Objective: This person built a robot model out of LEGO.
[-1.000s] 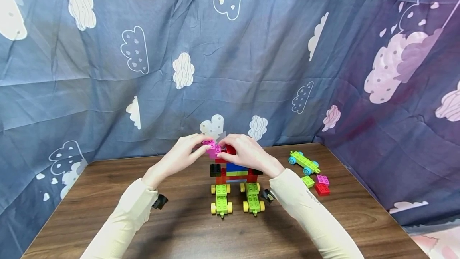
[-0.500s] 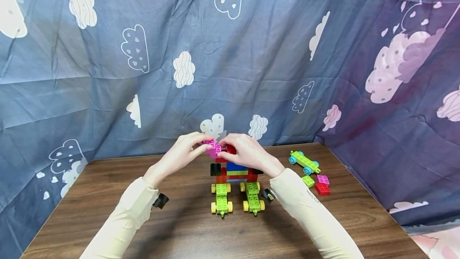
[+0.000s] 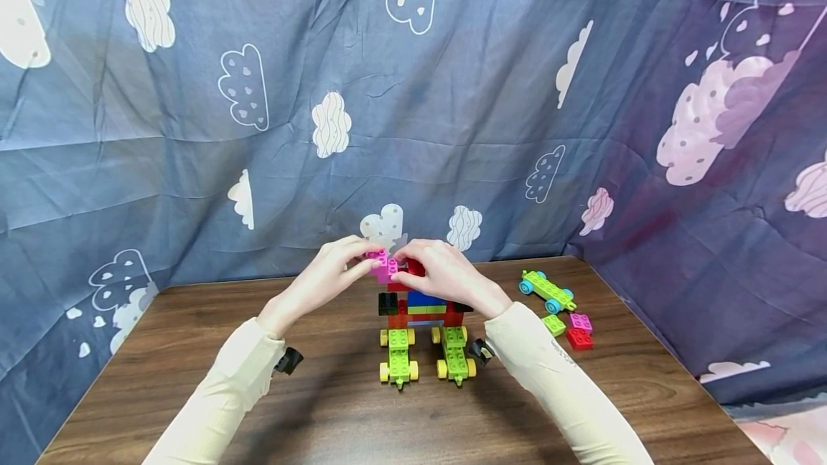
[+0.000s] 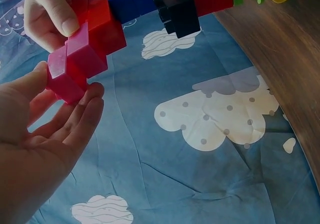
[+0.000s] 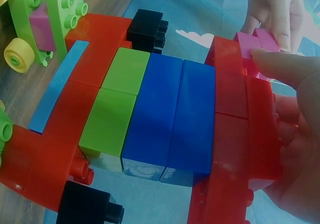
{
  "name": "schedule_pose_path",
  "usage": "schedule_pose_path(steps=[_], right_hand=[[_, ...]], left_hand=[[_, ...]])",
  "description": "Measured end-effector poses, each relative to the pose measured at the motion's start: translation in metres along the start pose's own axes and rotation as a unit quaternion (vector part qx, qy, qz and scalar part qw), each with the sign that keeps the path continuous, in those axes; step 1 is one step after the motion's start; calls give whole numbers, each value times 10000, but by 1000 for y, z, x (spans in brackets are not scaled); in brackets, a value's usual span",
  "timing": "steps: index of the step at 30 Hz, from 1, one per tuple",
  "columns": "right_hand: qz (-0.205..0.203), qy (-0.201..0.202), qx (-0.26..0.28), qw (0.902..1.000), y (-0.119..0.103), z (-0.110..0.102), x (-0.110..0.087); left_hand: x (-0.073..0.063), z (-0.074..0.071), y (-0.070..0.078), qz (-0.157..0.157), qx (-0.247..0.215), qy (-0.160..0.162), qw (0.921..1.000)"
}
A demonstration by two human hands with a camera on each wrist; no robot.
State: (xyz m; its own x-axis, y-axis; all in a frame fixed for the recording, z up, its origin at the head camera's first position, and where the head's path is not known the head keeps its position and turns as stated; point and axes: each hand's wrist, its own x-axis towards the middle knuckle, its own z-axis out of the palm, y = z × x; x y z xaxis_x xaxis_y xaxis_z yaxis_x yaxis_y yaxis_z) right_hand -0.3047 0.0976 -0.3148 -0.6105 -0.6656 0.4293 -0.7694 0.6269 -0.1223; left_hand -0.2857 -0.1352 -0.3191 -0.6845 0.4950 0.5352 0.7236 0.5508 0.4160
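A tall toy-brick figure stands on the table, its blue bricks [image 5: 172, 119] at mid-height between red bricks [image 5: 230, 79], with black bricks [image 3: 388, 303] jutting out at the sides. Two yellow-wheeled green bases [image 3: 398, 357] are under it. At its upper left, two pink bricks [image 4: 87, 49] are joined in a step. My left hand [image 3: 326, 275] pinches the outer pink brick [image 4: 66, 81] between thumb and fingers. My right hand [image 3: 446, 275] grips the top of the figure, its thumb by the joint of pink and red; its fingers are partly hidden behind the red bricks.
At the right of the table lie a green car base [image 3: 545, 290] with blue wheels, a green brick [image 3: 553, 326], a pink brick [image 3: 581, 323] and a red brick [image 3: 579, 339]. A blue cloud-patterned cloth [image 3: 291, 128] hangs behind the wooden table [image 3: 310, 407].
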Motion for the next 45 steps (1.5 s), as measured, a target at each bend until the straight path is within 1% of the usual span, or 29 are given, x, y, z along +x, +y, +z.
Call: schedule_pose_path(steps=[5, 9, 13, 19, 21, 25, 28, 31, 34, 38, 41, 45], right_hand=[[16, -14, 53, 10000, 0, 1, -1], [19, -3, 124, 9999, 1, 2, -4], [5, 63, 177, 9998, 2, 2, -6], [-49, 274, 179, 9995, 6, -1, -12], [29, 303, 181, 9994, 7, -5, -15], [316, 319, 217, 9988, 10, -13, -21], [478, 358, 233, 9979, 13, -20, -26], [549, 423, 253, 9973, 16, -25, -32], [601, 510, 268, 9965, 20, -31, -38], [642, 695, 168, 9954, 26, -37, -47], [545, 878, 56, 9946, 33, -40, -54], [395, 1101, -124, 9931, 42, -44, -65]], left_hand=[[-1, 1, 0, 121, 114, 6, 9999], [-2, 3, -1, 132, 150, -5, 9998], [-3, 5, -2, -11, 45, -43, 10000], [-7, 9, -4, -311, -126, -202, 9992], [-8, 11, -6, -399, -243, -216, 9987], [-11, 14, -10, -558, -468, -267, 9970], [-12, 17, -12, -681, -556, -301, 9957], [-13, 20, -13, -731, -605, -292, 9951], [-13, 23, -14, -707, -703, -257, 9947], [-12, 27, -14, -585, -799, -182, 9949], [-11, 29, -14, -527, -823, -120, 9951], [-11, 31, -14, -545, -887, -119, 9945]])
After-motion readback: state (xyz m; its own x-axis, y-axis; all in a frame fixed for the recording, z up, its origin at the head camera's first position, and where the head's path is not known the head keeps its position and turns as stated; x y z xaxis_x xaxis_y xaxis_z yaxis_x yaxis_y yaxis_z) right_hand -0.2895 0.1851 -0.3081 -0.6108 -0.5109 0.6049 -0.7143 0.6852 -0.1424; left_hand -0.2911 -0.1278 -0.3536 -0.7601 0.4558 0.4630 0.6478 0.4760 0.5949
